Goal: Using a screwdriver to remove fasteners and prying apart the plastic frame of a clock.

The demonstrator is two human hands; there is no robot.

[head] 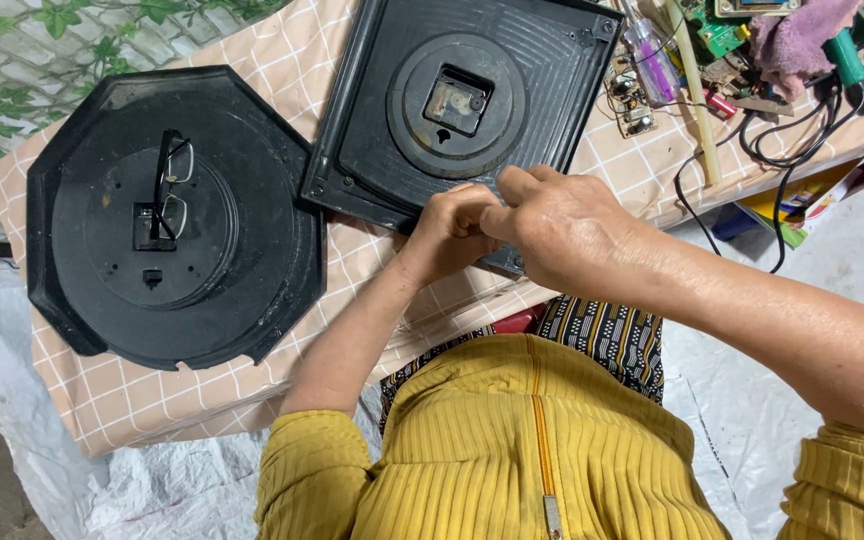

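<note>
**Lot: two wall-clock backs on a checked cloth, hands at the square one**

Square clock back (457, 110): black moulded plastic, ribbed, round central boss housing the exposed movement (457, 102); lay face down near the table's near edge. Left hand (449, 232) was bunched, fingertips pinched at the case's lower rim; right hand (560, 225) curled against it, knuckles up. What either gripped was hidden.

Octagonal clock back (167, 215): matt black, stepped rings, spectacles (174, 187) resting across its middle.

Tablecloth (372, 270): beige, white grid, soft.

Risks, as judged: prying at the thin rim could crack a clip; a small part could drop off the edge; a nudge could slide the spectacles.
</note>
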